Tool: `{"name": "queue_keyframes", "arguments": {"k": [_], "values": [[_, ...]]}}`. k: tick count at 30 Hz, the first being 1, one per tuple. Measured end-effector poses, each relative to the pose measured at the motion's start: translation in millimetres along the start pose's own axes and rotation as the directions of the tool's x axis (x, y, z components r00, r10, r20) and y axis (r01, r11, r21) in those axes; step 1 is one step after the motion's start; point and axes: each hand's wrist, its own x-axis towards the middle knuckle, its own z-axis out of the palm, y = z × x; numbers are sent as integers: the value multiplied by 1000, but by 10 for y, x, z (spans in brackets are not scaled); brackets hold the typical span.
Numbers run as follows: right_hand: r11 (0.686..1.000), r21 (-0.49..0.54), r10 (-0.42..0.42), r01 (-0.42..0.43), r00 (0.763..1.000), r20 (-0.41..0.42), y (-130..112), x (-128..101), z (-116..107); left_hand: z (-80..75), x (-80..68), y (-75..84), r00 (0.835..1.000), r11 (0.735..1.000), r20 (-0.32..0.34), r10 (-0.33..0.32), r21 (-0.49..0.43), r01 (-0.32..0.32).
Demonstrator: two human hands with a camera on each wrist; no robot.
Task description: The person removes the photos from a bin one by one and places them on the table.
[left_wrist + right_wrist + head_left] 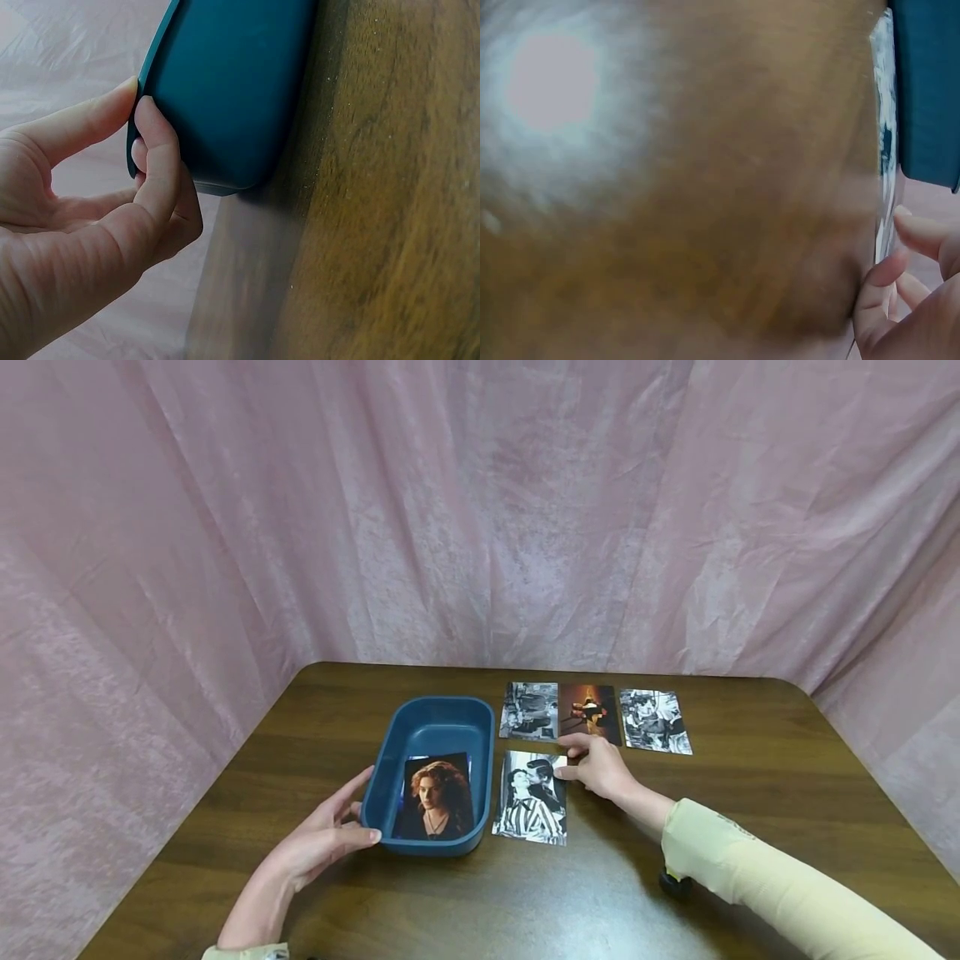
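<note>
Beside the blue tray the left hand grips, the right hand, fingers parted, touches a striped-shirt photo: likely arranging, next needing alignment.

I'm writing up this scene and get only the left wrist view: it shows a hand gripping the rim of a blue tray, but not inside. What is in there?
Observer: The head view shows a colour portrait photo lying face up in the tray.
Operator: And on the right?
Observer: The right hand is at the edge of a black-and-white photo of a couple, beside the tray.
Operator: Is that the only one out there?
Observer: No, three more lie in a row farther back on the table: a grey print, an orange-brown print and another black-and-white print.
</note>
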Motion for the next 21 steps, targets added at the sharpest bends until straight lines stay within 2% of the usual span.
{"name": "queue_keyframes", "arguments": {"k": [3,7,14,21], "values": [[1000,19,-19,18,1000,20,-6,43,-23,3,-7,5,1000,1000,4,-2,1,2],[999,20,-51,50,998,32,-148,146,-70,1,-10,12,1000,1000,6,-4,3,4],[985,146,-97,92,995,26,-644,462,-62,-20,-14,18,1000,1000,-3,-2,5,2],[969,218,-119,114,993,8,-1055,705,157,-10,-6,4,1000,1000,13,3,3,-3]]}}
